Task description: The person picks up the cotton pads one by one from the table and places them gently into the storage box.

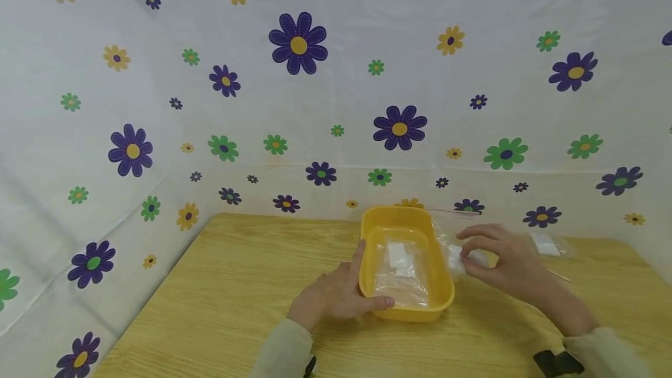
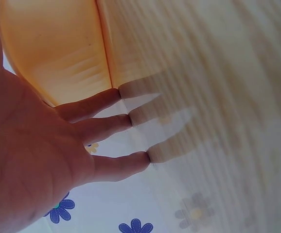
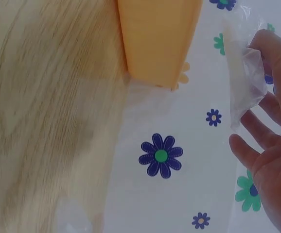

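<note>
A white sheet (image 1: 336, 92) printed with purple, green and yellow flowers hangs behind a wood-grained table (image 1: 252, 273).

Inscriptions, labels, brands, numbers, signs: none that I can read in any view.
</note>
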`<state>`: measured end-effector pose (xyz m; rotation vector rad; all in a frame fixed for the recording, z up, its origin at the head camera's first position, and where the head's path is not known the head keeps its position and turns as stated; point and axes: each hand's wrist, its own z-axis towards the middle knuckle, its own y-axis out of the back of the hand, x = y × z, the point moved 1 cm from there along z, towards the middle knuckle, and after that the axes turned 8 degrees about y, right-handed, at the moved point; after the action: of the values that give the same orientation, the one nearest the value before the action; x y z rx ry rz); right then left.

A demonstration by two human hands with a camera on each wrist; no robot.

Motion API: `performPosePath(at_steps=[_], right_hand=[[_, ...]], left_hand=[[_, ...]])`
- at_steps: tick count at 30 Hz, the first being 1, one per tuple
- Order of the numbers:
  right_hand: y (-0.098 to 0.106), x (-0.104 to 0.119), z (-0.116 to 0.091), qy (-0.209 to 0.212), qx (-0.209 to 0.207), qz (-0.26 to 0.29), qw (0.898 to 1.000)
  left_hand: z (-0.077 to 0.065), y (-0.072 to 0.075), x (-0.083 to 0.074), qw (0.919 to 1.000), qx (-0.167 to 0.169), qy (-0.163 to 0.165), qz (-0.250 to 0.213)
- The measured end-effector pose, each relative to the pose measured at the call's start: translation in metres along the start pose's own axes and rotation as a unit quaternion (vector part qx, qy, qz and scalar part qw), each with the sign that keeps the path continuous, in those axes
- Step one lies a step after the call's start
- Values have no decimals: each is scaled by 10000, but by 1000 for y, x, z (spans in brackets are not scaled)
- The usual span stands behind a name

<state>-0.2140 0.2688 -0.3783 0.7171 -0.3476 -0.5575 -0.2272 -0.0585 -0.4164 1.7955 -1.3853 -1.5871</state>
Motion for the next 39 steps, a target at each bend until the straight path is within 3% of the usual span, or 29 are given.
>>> performPosePath(at_steps=[11, 24, 39], right_hand=[[-23, 11, 14, -32, 24, 411, 9991], [-47, 20, 27, 11, 312, 153, 9994], [-69, 23, 32, 117, 517, 325, 9981]], left_hand=[[1, 0, 0, 10000, 22, -18, 22], [1, 1, 0, 9998, 10, 62, 207], [-1, 1, -1, 9998, -11, 144, 170]])
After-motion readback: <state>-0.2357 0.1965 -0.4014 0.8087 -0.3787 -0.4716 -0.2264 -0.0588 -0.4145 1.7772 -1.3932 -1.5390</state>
